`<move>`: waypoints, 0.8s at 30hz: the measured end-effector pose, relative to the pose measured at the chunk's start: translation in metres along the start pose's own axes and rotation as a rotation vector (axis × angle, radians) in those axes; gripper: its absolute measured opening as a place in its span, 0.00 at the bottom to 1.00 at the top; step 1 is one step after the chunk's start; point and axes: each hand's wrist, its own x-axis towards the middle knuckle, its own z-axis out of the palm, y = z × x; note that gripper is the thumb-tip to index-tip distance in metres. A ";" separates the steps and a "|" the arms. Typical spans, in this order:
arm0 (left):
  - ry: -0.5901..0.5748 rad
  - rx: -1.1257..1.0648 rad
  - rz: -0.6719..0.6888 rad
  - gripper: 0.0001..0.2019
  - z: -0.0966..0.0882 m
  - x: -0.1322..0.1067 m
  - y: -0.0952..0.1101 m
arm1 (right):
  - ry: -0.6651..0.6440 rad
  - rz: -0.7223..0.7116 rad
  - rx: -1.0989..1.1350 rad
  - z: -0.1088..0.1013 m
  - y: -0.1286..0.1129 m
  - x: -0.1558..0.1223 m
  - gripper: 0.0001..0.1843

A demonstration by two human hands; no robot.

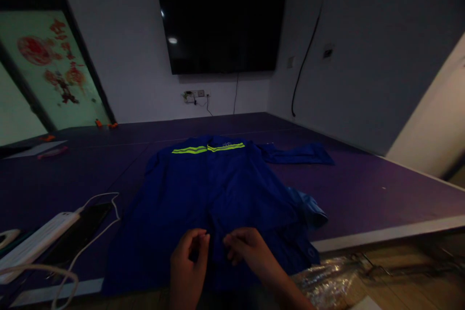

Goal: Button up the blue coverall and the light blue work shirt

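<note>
With my left hand (pixel 189 254) and right hand (pixel 247 249) pinched on the blue jacket (pixel 214 193) front edges, I'd keep them aligned flat on the counter (pixel 363 189).

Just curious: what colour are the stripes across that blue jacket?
Bright yellow-green stripes on the blue jacket, seen in the head view.

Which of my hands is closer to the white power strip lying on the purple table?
Left. The left hand is at the blue work jacket's hem, on the white power strip's side; the right hand is beside it, farther away.
</note>
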 end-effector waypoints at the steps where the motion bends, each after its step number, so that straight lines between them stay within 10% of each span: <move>1: 0.030 0.007 -0.007 0.14 -0.006 0.006 0.001 | 0.012 -0.019 -0.003 -0.004 -0.002 0.001 0.22; 8: 0.205 0.118 0.027 0.18 -0.047 0.087 0.015 | 0.115 -0.187 -0.138 -0.062 -0.042 0.028 0.23; 15: 0.408 0.487 0.210 0.18 -0.054 0.203 0.023 | 0.333 -0.269 -0.459 -0.129 -0.093 0.114 0.19; 24: 0.239 0.865 -0.165 0.32 -0.017 0.306 -0.054 | 0.616 -0.246 -1.216 -0.196 -0.099 0.252 0.26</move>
